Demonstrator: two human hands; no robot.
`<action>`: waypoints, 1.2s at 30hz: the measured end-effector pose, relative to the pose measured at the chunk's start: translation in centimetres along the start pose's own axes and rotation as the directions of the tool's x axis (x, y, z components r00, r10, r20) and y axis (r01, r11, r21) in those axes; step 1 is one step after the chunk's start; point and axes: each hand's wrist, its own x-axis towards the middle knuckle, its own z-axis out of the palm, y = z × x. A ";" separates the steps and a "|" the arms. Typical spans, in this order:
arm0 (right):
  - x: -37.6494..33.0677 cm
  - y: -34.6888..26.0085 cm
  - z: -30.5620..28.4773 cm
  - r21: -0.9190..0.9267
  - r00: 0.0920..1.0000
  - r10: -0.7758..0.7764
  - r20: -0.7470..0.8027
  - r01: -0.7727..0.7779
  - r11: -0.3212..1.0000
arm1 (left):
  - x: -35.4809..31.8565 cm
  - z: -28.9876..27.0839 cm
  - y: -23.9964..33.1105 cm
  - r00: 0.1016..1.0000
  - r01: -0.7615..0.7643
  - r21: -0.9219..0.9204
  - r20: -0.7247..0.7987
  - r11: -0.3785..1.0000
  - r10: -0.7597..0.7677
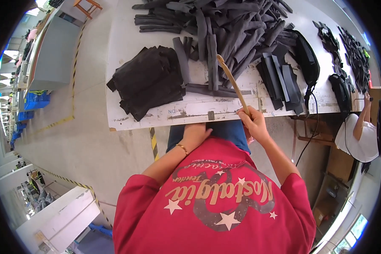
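Observation:
My right hand [253, 121] is closed round the lower end of a curved tan stick [231, 79], which looks wooden. The stick leans up and left over the table edge, its tip beside rolled dark grey fabric pieces [212, 61]. In my lap, against the blue trousers [224, 129], rests my left hand [195, 134]. Its thumb shows, pointing right, while the table edge hides most of the fingers. A flat stack of black fabric pieces [150, 78] lies on the table to the left, and folded black strips [277, 80] lie to the right.
A big heap of grey rolled pieces [237, 29] covers the far part of the white table [148, 116]. Black mesh padded parts [307, 55] with a hanging cord stand at the right. Beyond them, a person in white [355, 137] works. Yellow-black tape [74, 93] marks the floor.

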 end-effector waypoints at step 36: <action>1.0 -9.3 9.2 -0.263 0.830 -0.555 -0.060 0.523 0.810 | -0.1 -11.5 1.2 0.863 -0.124 -0.974 -0.012 -0.189 -0.505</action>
